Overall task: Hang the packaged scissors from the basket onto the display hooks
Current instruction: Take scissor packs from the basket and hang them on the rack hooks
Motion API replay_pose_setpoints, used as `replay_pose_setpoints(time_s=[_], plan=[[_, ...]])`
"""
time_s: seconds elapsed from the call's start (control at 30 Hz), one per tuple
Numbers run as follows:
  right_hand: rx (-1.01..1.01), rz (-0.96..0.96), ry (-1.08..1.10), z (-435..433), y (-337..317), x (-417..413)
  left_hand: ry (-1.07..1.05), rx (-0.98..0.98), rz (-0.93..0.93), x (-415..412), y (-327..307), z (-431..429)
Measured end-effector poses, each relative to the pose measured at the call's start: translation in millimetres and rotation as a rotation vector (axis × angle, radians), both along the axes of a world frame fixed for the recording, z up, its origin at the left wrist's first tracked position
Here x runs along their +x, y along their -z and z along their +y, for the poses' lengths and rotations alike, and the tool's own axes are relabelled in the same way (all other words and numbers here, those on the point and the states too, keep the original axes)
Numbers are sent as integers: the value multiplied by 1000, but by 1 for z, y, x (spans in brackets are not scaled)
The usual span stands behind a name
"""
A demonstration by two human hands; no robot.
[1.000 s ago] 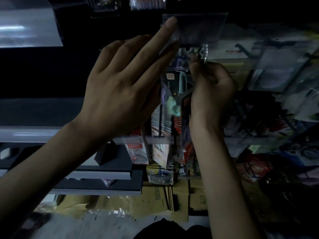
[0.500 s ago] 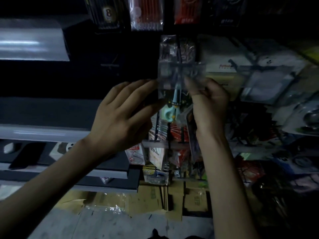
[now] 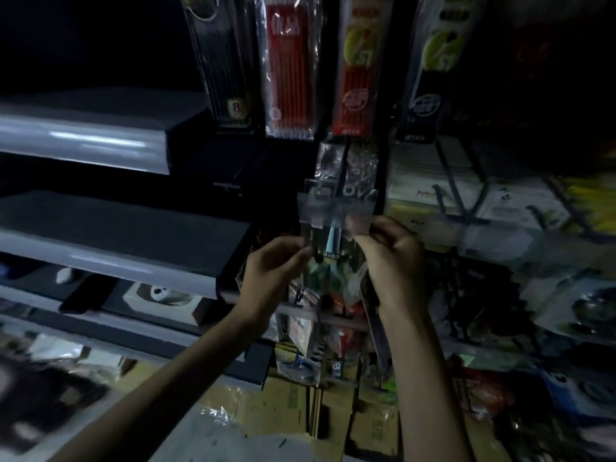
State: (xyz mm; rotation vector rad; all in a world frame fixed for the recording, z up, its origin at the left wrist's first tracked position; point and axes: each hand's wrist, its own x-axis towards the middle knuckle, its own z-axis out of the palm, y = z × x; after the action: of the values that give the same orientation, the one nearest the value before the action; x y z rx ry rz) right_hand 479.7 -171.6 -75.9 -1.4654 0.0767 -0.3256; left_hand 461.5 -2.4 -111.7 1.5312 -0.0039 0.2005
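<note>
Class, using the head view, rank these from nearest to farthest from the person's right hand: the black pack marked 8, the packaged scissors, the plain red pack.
1. packaged scissors: pinched by the right hand, at its left.
2. plain red pack: hanging above, up and left.
3. black pack marked 8: top row, farther left again.

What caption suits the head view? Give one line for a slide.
Left hand and right hand hold the packaged scissors at a display hook below hanging pencil packs.
</note>
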Motion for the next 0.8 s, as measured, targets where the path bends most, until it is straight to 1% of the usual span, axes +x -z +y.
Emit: replay_pose_setpoints(time_s=[0.17,0.23,0.37,0.5,0.67,0.8], plan=[[-164,85,-31,-6,26,-6,-31,44,17,-3,4,4],[-225,101,6,-7,35,-11,-27,69,11,-2,7,7],[-233,90,62,-3,44,-16,0,113,-15,5,16,12],[-260,56,161,2,54,-18,39,147,-89,19,23,18],[-311,8,242,8,55,-15,85,74,-106,32,27,16],[-339,19,335,6,47,-1,60,52,-122,44,21,7]])
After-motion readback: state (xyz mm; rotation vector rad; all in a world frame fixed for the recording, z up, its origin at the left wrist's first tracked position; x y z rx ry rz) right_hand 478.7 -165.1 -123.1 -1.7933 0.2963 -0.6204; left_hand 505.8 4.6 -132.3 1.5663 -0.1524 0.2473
